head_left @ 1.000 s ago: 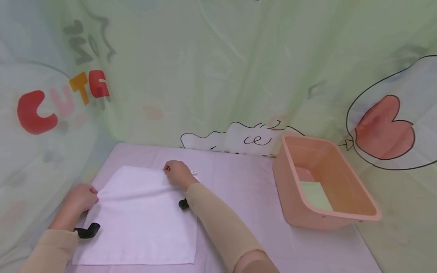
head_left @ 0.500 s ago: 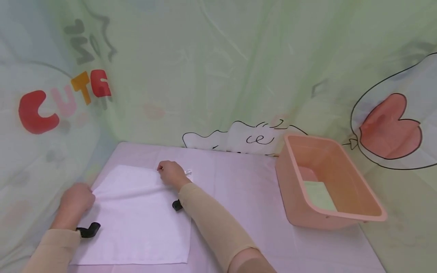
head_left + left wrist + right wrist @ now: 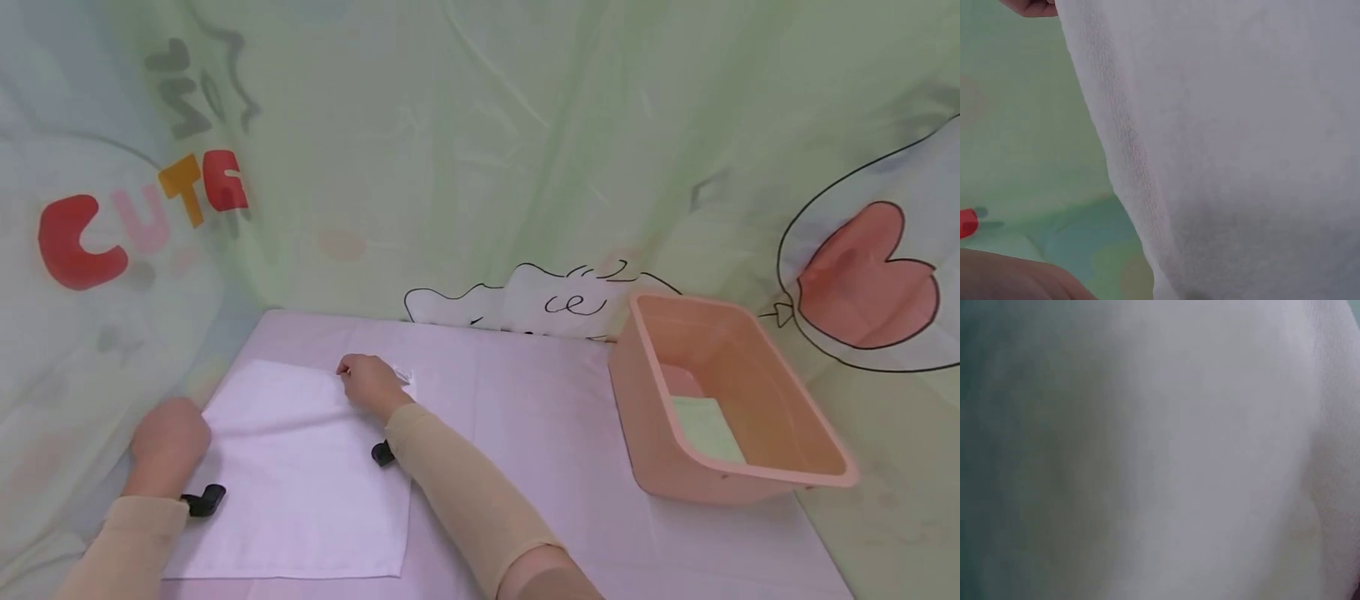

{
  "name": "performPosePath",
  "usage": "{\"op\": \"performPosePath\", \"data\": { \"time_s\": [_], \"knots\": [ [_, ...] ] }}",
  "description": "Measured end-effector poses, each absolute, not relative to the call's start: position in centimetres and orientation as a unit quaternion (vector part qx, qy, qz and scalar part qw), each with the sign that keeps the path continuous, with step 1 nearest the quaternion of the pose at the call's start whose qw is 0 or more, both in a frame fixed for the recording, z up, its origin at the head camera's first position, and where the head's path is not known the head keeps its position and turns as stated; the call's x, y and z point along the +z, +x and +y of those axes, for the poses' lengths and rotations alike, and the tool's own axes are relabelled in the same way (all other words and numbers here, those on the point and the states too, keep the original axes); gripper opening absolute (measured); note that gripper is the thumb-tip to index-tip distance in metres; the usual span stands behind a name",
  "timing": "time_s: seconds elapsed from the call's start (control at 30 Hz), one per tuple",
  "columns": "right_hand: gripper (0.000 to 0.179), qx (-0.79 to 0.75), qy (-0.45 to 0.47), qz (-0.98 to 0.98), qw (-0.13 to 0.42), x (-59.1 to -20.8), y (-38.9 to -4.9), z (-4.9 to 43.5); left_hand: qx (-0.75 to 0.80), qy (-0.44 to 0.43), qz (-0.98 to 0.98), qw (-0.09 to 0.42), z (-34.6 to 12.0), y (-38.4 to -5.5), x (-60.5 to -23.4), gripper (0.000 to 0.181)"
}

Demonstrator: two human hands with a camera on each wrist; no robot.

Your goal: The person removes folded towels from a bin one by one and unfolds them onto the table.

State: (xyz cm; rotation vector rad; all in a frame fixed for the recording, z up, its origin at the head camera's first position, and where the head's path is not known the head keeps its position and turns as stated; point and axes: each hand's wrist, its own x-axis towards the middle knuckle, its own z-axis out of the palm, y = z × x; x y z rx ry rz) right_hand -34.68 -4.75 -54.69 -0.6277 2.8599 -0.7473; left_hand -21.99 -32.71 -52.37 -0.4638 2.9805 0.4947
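Head view shows one white cloth (image 3: 300,475) spread on the left part of the table (image 3: 525,417), along its left edge and reaching back toward the far left corner. Two hands hold it. The left hand (image 3: 171,437) grips its left side, curled over at the table's left edge with the fingertips hidden behind the back of the hand. The right hand (image 3: 371,385) pinches its far border, and a shallow crease runs across the cloth between the two. Just beside the right hand is one small white tag (image 3: 403,375). The left wrist view shows the cloth as one raised sheet with a textured margin; in the right wrist view it is a blur that fills nearly everything.

Two beige sleeves (image 3: 131,529) cover the forearms, and two black pieces (image 3: 206,500) jut out, one at each wrist.

Well apart from the cloth, one peach tub (image 3: 637,417) stands at the table's right edge, toward the far side. One pale green cloth (image 3: 707,427) lies flat on its floor.

Behind the table's far edge hangs a greenish curtain (image 3: 450,183), printed with four coloured letters (image 3: 82,242) spelling CUTE at the left and one red heart (image 3: 866,275) at the right.
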Motion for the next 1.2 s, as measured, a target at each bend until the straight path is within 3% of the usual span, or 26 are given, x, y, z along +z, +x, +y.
{"op": "performPosePath", "data": {
  "time_s": [0.2, 0.33, 0.43, 0.57, 0.87, 1.03, 1.2],
  "knots": [
    [0.017, -0.257, -0.200, 0.944, 0.057, -54.4, -34.5, -4.4, 0.145, -0.171, 0.973, 0.046, -30.9, -22.3, -52.1, 0.026],
    [0.017, -0.251, -0.182, 0.950, 0.049, -54.2, -34.5, -4.0, 0.117, -0.094, 0.989, -0.007, -28.5, -23.0, -51.9, 0.027],
    [0.019, -0.225, -0.171, 0.959, 0.027, -54.2, -34.7, -3.8, 0.106, -0.014, 0.994, -0.024, -26.9, -24.2, -52.4, 0.042],
    [0.023, -0.193, -0.168, 0.967, -0.007, -54.0, -34.0, -3.4, 0.137, 0.017, 0.990, 0.022, -25.6, -25.8, -53.7, 0.058],
    [0.025, -0.115, -0.209, 0.970, -0.049, -53.5, -30.8, -3.0, 0.169, -0.034, 0.981, 0.092, -24.7, -27.8, -55.0, 0.080],
    [0.025, -0.048, -0.196, 0.979, -0.026, -53.8, -29.6, -2.8, 0.169, -0.047, 0.977, 0.118, -24.6, -28.3, -55.1, 0.087],
    [0.053, -0.035, -0.156, 0.986, 0.037, -53.7, -28.6, -2.3, 0.168, -0.055, 0.977, 0.123, -24.6, -28.5, -55.2, 0.090]
  ]
}}
